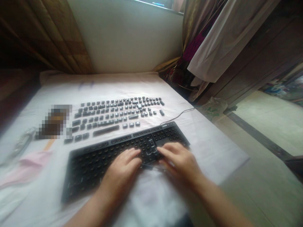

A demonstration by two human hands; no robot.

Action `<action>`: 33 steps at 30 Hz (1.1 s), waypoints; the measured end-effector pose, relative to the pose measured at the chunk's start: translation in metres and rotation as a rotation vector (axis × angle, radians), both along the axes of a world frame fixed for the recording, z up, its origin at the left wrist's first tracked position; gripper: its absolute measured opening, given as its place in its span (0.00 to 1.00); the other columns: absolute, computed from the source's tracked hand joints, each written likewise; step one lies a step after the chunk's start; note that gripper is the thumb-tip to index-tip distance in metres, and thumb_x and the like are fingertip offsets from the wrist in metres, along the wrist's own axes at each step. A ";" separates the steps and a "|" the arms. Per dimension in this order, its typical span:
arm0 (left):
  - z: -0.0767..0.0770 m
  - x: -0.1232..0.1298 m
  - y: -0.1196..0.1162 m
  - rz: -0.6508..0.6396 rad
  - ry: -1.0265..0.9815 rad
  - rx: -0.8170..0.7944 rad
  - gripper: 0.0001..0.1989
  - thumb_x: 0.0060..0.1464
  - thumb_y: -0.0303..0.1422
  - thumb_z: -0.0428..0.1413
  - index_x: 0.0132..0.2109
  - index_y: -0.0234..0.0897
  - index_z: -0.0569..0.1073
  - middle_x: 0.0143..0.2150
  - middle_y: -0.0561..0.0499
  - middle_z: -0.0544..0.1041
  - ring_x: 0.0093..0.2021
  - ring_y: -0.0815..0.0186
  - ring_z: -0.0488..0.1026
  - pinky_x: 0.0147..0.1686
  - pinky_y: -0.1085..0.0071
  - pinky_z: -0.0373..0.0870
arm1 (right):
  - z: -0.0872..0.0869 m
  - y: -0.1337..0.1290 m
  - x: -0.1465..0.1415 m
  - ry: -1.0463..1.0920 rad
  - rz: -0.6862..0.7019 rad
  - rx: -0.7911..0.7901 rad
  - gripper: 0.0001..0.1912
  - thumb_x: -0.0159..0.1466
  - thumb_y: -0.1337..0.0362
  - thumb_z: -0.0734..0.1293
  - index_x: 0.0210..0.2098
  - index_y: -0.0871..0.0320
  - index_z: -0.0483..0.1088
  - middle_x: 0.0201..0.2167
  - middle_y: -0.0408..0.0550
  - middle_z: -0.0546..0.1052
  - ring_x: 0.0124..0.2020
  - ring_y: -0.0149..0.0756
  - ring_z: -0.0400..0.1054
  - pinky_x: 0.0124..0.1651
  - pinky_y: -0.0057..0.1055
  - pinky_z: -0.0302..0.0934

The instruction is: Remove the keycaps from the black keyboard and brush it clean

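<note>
A black keyboard base [90,167] without its keycaps lies at a slant on the white cloth. My left hand [125,165] rests over its lower middle edge, thumb and fingers close together; whatever is between them is too small to make out. My right hand [177,159] is at the right part of the base, its fingertips near the bare key sockets, with blur hiding what they hold. Between the hands, a thin clear item [153,167] shows faintly at the front edge. Loose black keycaps [113,115] lie in rows behind the base.
The cloth-covered table [213,151] ends at the right above a tiled floor. A cable [177,115] runs off its right edge. At the left are a pixelated dark object [53,123], a pink cloth [28,165] and a blurred metallic tool [23,142]. Curtains hang behind.
</note>
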State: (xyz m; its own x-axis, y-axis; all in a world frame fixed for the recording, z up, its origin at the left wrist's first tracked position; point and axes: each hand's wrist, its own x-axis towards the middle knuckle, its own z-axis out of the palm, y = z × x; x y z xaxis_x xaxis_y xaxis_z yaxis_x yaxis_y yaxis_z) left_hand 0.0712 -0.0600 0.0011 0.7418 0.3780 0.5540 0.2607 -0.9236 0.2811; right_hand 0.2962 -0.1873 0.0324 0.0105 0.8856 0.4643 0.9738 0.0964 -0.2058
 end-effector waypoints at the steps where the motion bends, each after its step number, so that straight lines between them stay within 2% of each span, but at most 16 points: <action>1: 0.000 0.000 0.000 -0.001 -0.001 0.004 0.12 0.67 0.29 0.50 0.42 0.40 0.79 0.53 0.45 0.82 0.55 0.56 0.79 0.54 0.54 0.79 | 0.002 0.002 0.003 -0.020 0.013 -0.026 0.17 0.62 0.69 0.70 0.51 0.54 0.78 0.43 0.54 0.81 0.42 0.44 0.75 0.45 0.38 0.73; 5: 0.001 0.000 0.000 -0.002 0.010 0.017 0.12 0.67 0.30 0.50 0.42 0.39 0.78 0.52 0.46 0.83 0.54 0.56 0.79 0.54 0.54 0.79 | 0.004 0.010 0.005 -0.098 0.064 -0.065 0.11 0.62 0.66 0.74 0.45 0.51 0.80 0.41 0.52 0.82 0.41 0.42 0.75 0.42 0.36 0.72; 9: 0.003 0.000 -0.001 -0.004 0.023 0.004 0.12 0.68 0.29 0.49 0.42 0.39 0.78 0.52 0.45 0.83 0.54 0.56 0.80 0.54 0.54 0.79 | 0.002 0.013 0.003 -0.117 0.090 0.001 0.04 0.64 0.65 0.72 0.39 0.54 0.80 0.37 0.50 0.82 0.36 0.39 0.75 0.39 0.32 0.72; 13: 0.004 -0.001 0.000 -0.020 0.035 0.000 0.12 0.67 0.28 0.49 0.43 0.38 0.78 0.52 0.44 0.83 0.55 0.56 0.79 0.55 0.54 0.79 | 0.001 0.013 0.006 -0.064 0.129 0.029 0.08 0.68 0.68 0.66 0.38 0.55 0.78 0.35 0.50 0.83 0.33 0.38 0.76 0.38 0.32 0.72; 17: 0.005 -0.001 0.001 -0.036 0.039 0.003 0.11 0.67 0.27 0.49 0.43 0.38 0.77 0.52 0.44 0.83 0.55 0.56 0.79 0.55 0.54 0.79 | 0.010 0.020 0.014 0.105 0.151 -0.001 0.09 0.69 0.68 0.65 0.41 0.55 0.79 0.35 0.49 0.84 0.35 0.37 0.78 0.40 0.32 0.72; 20: 0.004 -0.001 0.001 -0.040 0.036 0.005 0.11 0.67 0.27 0.49 0.43 0.38 0.77 0.52 0.44 0.83 0.55 0.55 0.79 0.54 0.54 0.79 | 0.024 0.045 0.023 0.291 0.072 -0.048 0.11 0.69 0.67 0.65 0.44 0.53 0.79 0.39 0.48 0.84 0.39 0.38 0.79 0.45 0.33 0.72; 23: 0.002 -0.001 0.002 -0.043 0.024 0.005 0.11 0.67 0.27 0.49 0.43 0.38 0.77 0.52 0.45 0.83 0.55 0.56 0.79 0.55 0.54 0.79 | 0.033 0.089 0.031 0.466 -0.102 -0.237 0.10 0.67 0.69 0.67 0.40 0.52 0.81 0.41 0.46 0.84 0.43 0.38 0.79 0.50 0.33 0.71; 28: -0.002 -0.001 0.002 -0.047 0.016 -0.004 0.10 0.67 0.27 0.50 0.44 0.38 0.77 0.53 0.45 0.82 0.56 0.56 0.78 0.56 0.53 0.78 | 0.026 0.158 0.040 0.505 -0.176 -0.390 0.10 0.65 0.72 0.68 0.38 0.56 0.82 0.37 0.46 0.86 0.40 0.37 0.80 0.46 0.29 0.71; 30: -0.002 -0.001 0.001 -0.049 0.022 -0.003 0.10 0.67 0.27 0.50 0.44 0.38 0.77 0.53 0.45 0.82 0.56 0.56 0.78 0.56 0.54 0.78 | 0.021 0.171 0.041 0.496 -0.193 -0.433 0.09 0.64 0.71 0.69 0.37 0.56 0.82 0.37 0.46 0.86 0.41 0.37 0.80 0.47 0.29 0.70; 33: 0.001 -0.001 0.000 -0.044 0.024 0.001 0.11 0.67 0.26 0.49 0.44 0.38 0.77 0.53 0.45 0.82 0.55 0.56 0.79 0.56 0.54 0.78 | 0.017 0.176 0.042 0.476 -0.208 -0.492 0.08 0.63 0.71 0.70 0.36 0.56 0.83 0.36 0.46 0.86 0.40 0.39 0.79 0.46 0.29 0.69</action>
State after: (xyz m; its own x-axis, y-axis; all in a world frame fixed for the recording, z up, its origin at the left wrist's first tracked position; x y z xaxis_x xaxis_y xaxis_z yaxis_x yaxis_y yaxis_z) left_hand 0.0700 -0.0596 0.0016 0.7708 0.3442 0.5361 0.2262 -0.9345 0.2748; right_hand 0.3386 -0.0110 0.0492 0.3043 0.9487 -0.0858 0.7555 -0.2952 -0.5849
